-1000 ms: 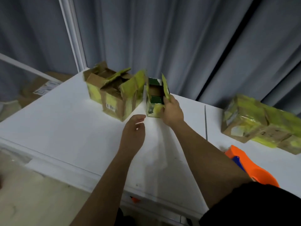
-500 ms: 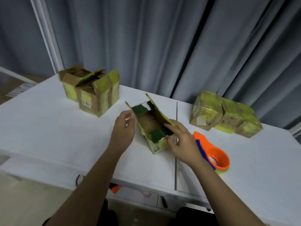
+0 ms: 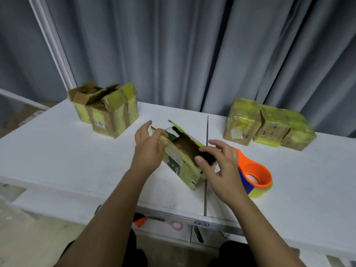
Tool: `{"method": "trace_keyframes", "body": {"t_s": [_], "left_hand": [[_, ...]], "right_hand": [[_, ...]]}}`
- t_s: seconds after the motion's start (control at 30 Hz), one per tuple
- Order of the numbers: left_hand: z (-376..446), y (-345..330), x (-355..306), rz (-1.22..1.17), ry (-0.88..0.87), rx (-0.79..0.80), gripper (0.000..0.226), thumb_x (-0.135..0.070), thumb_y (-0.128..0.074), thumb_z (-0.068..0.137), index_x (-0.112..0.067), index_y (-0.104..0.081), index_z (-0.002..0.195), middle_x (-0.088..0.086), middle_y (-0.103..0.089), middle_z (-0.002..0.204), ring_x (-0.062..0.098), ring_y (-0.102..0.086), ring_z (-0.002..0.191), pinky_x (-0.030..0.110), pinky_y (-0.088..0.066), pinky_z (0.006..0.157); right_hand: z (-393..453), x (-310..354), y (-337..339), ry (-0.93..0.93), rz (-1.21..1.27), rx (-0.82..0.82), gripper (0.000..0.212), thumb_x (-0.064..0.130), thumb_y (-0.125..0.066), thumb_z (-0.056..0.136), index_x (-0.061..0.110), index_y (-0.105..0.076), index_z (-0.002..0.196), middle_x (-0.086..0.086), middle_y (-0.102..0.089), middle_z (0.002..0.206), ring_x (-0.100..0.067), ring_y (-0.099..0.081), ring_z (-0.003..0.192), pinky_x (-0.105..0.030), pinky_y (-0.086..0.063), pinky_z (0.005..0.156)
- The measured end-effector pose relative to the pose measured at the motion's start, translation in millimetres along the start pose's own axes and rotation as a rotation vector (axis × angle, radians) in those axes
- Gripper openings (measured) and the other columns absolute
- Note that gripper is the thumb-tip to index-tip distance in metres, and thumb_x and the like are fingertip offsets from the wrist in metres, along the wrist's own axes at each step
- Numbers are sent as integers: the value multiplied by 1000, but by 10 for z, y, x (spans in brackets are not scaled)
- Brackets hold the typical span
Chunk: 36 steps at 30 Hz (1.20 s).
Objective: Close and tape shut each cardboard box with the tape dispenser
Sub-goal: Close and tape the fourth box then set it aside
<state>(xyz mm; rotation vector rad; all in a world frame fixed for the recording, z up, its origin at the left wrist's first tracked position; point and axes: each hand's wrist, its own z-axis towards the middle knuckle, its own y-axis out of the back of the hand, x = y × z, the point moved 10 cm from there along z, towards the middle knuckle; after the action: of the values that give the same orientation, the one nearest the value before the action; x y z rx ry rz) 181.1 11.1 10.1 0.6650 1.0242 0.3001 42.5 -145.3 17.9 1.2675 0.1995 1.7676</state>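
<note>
The right hand (image 3: 221, 166) curls its fingers over the near end of the open cardboard box (image 3: 183, 160) on the white table (image 3: 57, 155), beside the orange tape dispenser (image 3: 254, 174). The left hand (image 3: 148, 149) pinches the far flap. Half a second ago that flap stood wider.

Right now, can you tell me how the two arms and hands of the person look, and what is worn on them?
Both forearms are bare up to the bottom edge of the picture: no sleeves show. The left hand and the right hand wear no gloves, and I see no watch, ring or bracelet on them. Only dark clothing shows low between the arms.
</note>
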Motion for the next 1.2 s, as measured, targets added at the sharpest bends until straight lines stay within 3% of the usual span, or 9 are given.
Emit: {"method": "trace_keyframes", "body": {"t_s": [0.13,0.3,0.53,0.67,0.8,0.9,0.97,1.07,1.2], "left_hand": [[-31,-107,-162,119,-131,61,1,-27,-59,91,-26,-60,91,3,-22,154,25,-7,143,38,-1,115],[-136,-143,-367,130,-279,146,15,-40,-55,92,-34,-52,79,-12,-27,151,11,-6,143,35,18,112],[-72,-136,-325,126,-181,63,17,-35,-46,97,-21,-52,104,-3,-37,147,20,-43,122,34,-36,96],[-19,-259,-218,373,-206,25,40,-33,-37,99,-24,-44,137,-1,-33,152,23,-26,141,43,-10,115],[28,-428,-170,479,-208,95,45,-29,-32,100,-30,-33,145,-7,-25,155,17,-11,146,47,14,113],[53,-462,-202,521,-227,88,46,-28,-27,95,-28,-47,136,-6,-44,145,17,-30,139,46,18,111],[57,-479,-207,533,-246,74,42,-27,-33,90,-23,-63,119,-3,-61,125,21,-53,120,50,6,113],[42,-525,-243,530,-326,49,34,-21,-42,85,-13,-72,98,6,-71,100,30,-66,90,45,-48,91],[4,-564,-309,541,-340,53,40,-37,-43,90,-9,-72,88,9,-70,98,30,-66,86,33,-55,70]], "right_hand": [[47,-165,-54,1,-106,50,43,56,-42,84,24,-70,93,12,-53,112,-8,-37,110,-18,-29,95],[134,-418,118,-126,159,38,15,22,-62,92,35,-61,85,13,-61,91,0,-53,85,-14,-38,72],[142,-612,213,-234,210,-127,36,22,-72,83,39,-50,106,12,-49,104,-5,-48,70,-19,-43,72],[171,-641,170,-239,69,-141,47,24,-73,83,30,-52,125,4,-43,117,-3,-52,78,-11,-42,74],[274,-446,111,-20,-335,-137,49,22,-66,84,23,-55,132,-7,-42,141,-28,-39,124,-35,-33,97],[287,-369,-141,96,-428,-3,49,18,-48,83,20,-56,131,-6,-50,140,-31,-37,133,-47,-31,106],[290,-412,-201,87,-376,18,42,18,-43,85,16,-64,122,-3,-60,128,-30,-48,125,-47,-36,106],[301,-558,-208,-55,-215,49,33,10,-49,89,17,-68,116,3,-60,125,-17,-45,122,-19,-27,105],[288,-653,-228,-122,-77,67,31,6,-52,91,20,-69,113,8,-54,124,-5,-31,116,2,-15,92]]}}
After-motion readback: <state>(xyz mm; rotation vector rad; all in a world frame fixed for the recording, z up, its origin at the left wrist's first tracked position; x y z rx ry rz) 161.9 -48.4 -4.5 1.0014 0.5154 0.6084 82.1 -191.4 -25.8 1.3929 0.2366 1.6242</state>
